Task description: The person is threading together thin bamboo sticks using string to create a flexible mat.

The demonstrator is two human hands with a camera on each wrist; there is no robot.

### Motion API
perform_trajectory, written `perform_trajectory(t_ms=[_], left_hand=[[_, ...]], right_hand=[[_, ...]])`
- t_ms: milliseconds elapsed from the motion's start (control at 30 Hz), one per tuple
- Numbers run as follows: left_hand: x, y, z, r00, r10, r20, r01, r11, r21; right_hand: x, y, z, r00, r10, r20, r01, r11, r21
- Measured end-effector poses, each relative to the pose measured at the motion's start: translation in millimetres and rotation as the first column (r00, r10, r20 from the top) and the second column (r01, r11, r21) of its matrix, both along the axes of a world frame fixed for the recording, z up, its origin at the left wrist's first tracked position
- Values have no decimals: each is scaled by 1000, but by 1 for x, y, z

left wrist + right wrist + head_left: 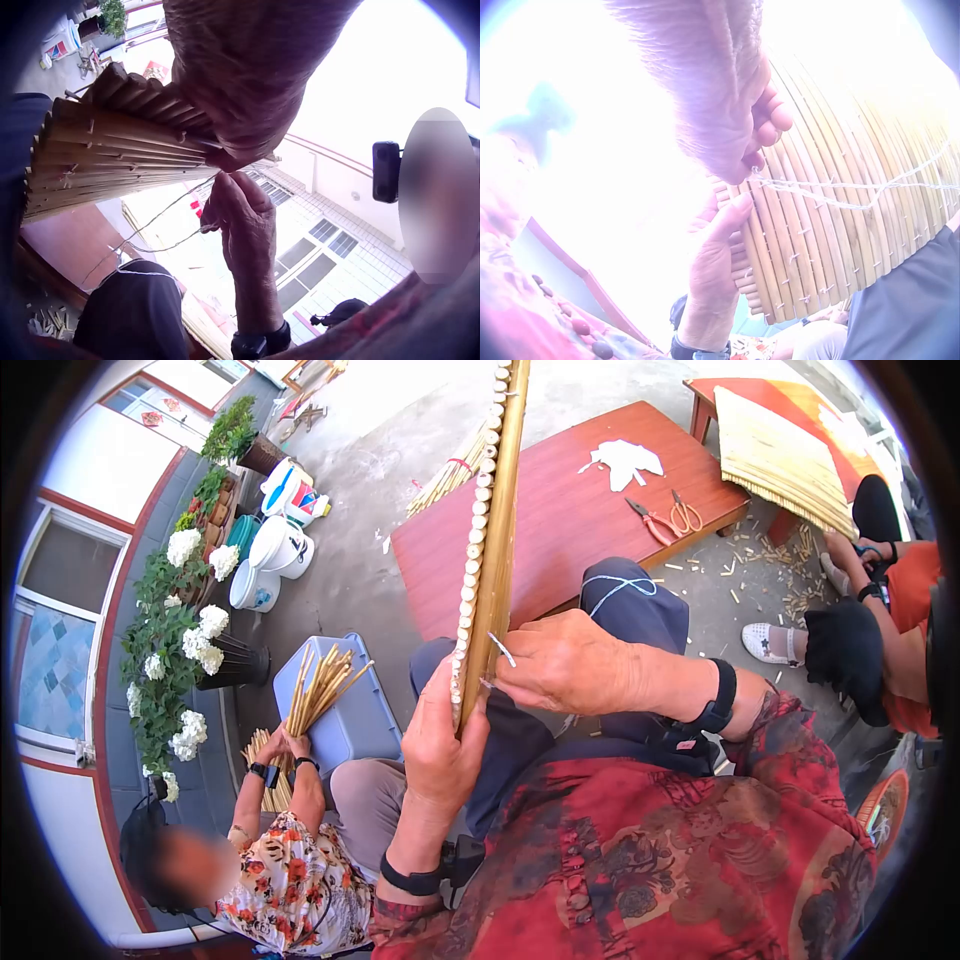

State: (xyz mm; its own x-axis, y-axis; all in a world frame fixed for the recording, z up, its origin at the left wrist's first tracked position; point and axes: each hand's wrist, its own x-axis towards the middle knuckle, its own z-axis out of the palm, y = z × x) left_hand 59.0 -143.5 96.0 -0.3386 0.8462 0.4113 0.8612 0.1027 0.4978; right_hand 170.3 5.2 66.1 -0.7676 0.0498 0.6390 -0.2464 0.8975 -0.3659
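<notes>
A mat of thin sticks bound with string [802, 247] stands nearly edge-on in the head view, its round cut ends lined up along one side. My left hand [440, 745] grips its lower edge, thumb on one face and fingers on the other. Close beside that edge, my right hand [580, 665] pinches a white string [840, 201] between thumb and fingers. The string trails from the fingertips across the mat's face in the right wrist view. Small stitches and knots cross the sticks in the left wrist view. Both hands' fingertips almost meet there.
A low red table [450, 560] ahead carries pliers [652, 523], scissors [685, 515] and a white cloth-like piece [625, 463]. Another mat [780, 450] lies on a table at right. Beside me at left, a person holds a stick bundle [325, 685] over a grey-blue bin [365, 715].
</notes>
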Motion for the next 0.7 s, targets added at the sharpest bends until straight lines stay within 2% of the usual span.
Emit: perform_trajectory(t_ms=[33,67,100,133,167,233,267,300,333,400,433,467,500,567,600,700], left_hand=[[0,-2,-1,999,31,27,-31,1000,-3],[-5,-5,2,999,38,27,-38,999,-4],[-16,-9,8,954,96,282,-122,989,78],[-24,-8,11,846,121,519,-229,962,150],[-30,-7,11,845,140,515,-254,954,157],[-40,-10,12,817,141,559,-253,959,128],[-42,-7,9,813,117,570,-231,964,133],[-47,-4,4,820,108,562,-230,961,152],[-51,-5,-2,773,84,628,-230,961,156],[-50,-6,-9,683,38,730,-223,962,159],[-48,-6,-12,682,45,730,-227,962,153],[-45,-7,-15,645,38,763,-227,963,144],[-43,-8,-19,603,34,797,-229,965,132],[-40,-10,-27,598,75,798,-236,968,86],[-38,-8,-29,589,84,804,-228,972,65],[-35,-6,-39,546,78,834,-225,973,56]], right_hand=[[0,-4,-4,999,-6,42,7,1000,-19],[6,-11,-21,988,55,147,-51,998,-31],[19,-18,-39,962,114,250,-106,993,-44],[27,-16,-34,975,24,220,-2,995,-98],[33,-1,-26,988,-95,123,112,984,-137],[32,22,-11,981,-160,114,191,909,-371],[27,26,-8,981,-168,95,191,913,-361],[21,30,-4,986,-155,59,165,887,-431],[16,31,-3,991,-132,27,128,852,-507],[-2,22,-17,995,-94,32,96,826,-556],[-10,14,-21,997,-61,42,74,797,-600],[-16,6,-19,999,31,28,-3,703,-711],[-21,3,-22,999,40,30,-6,699,-715],[-29,-6,-35,987,92,129,40,646,-763],[-32,-6,-39,982,73,177,72,713,-697],[-35,-13,-58,972,53,228,125,707,-696]])
